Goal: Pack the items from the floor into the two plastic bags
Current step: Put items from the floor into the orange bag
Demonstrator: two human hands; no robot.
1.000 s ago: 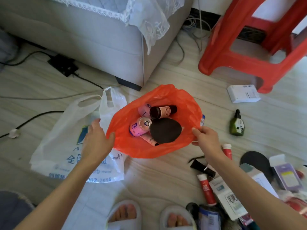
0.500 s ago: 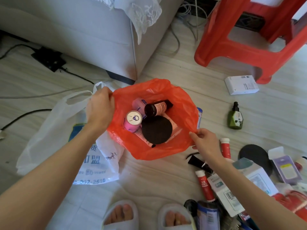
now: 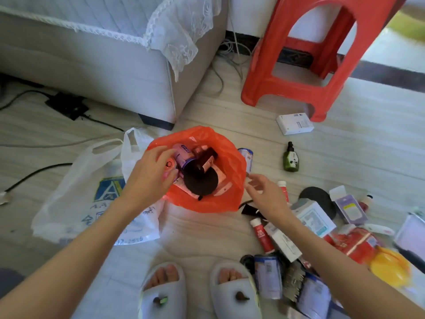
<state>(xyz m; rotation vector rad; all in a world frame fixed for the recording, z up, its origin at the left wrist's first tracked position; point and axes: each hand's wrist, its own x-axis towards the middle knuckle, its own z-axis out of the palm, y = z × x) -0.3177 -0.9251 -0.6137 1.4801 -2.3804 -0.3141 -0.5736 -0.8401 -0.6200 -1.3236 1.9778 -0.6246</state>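
two feet in white slippers point(image 3: 162, 293) stand at the bottom on the floor point(image 3: 195, 238). to the right lies a heap of things: a red tube point(image 3: 262, 236), white boxes point(image 3: 316, 216) and a yellow toy point(image 3: 391, 270). the right hand point(image 3: 264, 194) hangs just beside the right edge of the orange bag point(image 3: 234, 171), its fingers point(image 3: 251, 179) loose and spread, holding nothing. the left hand point(image 3: 151, 173) reaches into the left side of the orange bag with its fingers curled on a pink can point(image 3: 170, 166); i cannot tell how tight the hold is. the bag sits open on the floor with a black round pad point(image 3: 201, 181) and a dark bottle point(image 3: 204, 158) inside. the white bag point(image 3: 92, 187) lies flat to its left, touching it. farther off stand a green bottle point(image 3: 291, 158), a white box point(image 3: 294, 123), a red stool point(image 3: 315, 56) and a grey sofa point(image 3: 103, 65).
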